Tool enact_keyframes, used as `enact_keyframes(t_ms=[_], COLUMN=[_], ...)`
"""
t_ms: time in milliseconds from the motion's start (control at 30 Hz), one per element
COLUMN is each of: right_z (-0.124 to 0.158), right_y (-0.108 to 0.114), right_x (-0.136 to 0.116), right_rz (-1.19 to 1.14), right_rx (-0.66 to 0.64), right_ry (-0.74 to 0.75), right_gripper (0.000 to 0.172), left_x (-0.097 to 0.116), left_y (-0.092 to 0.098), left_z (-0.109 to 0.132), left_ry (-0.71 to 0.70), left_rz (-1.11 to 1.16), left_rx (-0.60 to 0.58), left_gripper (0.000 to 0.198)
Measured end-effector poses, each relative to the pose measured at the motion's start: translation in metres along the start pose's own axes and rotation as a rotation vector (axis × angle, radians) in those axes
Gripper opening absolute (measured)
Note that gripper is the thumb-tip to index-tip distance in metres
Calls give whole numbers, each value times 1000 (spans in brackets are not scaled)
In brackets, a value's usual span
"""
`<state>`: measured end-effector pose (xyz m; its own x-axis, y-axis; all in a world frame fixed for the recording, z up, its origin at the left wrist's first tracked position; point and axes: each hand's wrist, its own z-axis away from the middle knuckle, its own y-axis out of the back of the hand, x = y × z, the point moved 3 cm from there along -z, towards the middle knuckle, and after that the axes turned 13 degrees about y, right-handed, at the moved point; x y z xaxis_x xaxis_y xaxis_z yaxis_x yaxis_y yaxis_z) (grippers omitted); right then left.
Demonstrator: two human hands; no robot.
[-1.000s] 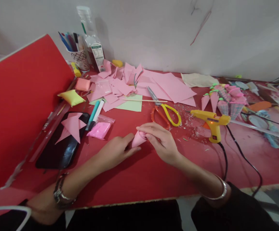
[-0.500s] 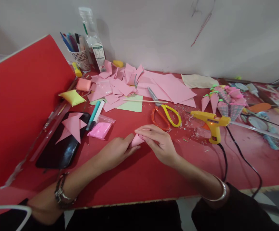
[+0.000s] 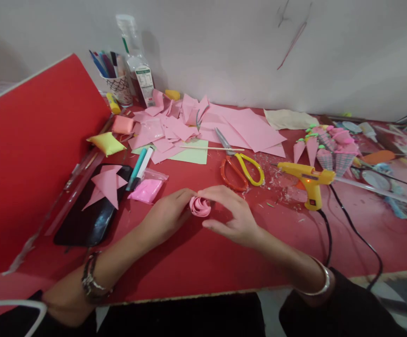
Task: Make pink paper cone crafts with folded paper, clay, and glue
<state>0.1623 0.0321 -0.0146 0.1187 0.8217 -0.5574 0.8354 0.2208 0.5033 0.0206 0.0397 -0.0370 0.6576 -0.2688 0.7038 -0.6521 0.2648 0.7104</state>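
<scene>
Paper roll (image 3: pixel 200 206), pink and curled in a spiral, sits on the red table (image 3: pixel 196 262) in the near middle, between the two hands. The left hand (image 3: pixel 166 217) keeps its fingers together, and their tips touch the left side of the roll; if the thumb grips, I cannot tell. The right hand (image 3: pixel 233 217) bends its forefinger around the far side and its thumb along the near side, clamped on the roll. Scissors (image 3: pixel 240 168) lie just beyond, and a glue gun (image 3: pixel 308 182) stands farther right.
</scene>
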Motion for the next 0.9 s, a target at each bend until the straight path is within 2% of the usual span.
enact_keyframes(t_ms=[200, 367, 467, 633, 767, 900], right_z=[2, 1, -1, -2, -2, -1], right_y=[-8, -9, -8, -1, 6, 7], right_x=[-1, -1, -1, 2, 8, 16], right_rz=[47, 49, 14, -83, -208, -318], right_rx=[-92, -86, -41, 80, 215, 283], right_ry=[45, 22, -4, -109, -212, -332], right_gripper=[32, 25, 21, 20, 15, 11], left_x=[0, -2, 0, 3, 4, 4], left_y=[-4, -9, -9, -7, -5, -6], left_z=[1, 1, 0, -2, -1, 1], left_ry=[-122, -77, -105, -51, -62, -104], left_rz=[31, 23, 65, 26, -126, -275], left_rx=[-32, -115, -111, -97, -60, -28], left_gripper=[15, 16, 14, 11, 26, 40])
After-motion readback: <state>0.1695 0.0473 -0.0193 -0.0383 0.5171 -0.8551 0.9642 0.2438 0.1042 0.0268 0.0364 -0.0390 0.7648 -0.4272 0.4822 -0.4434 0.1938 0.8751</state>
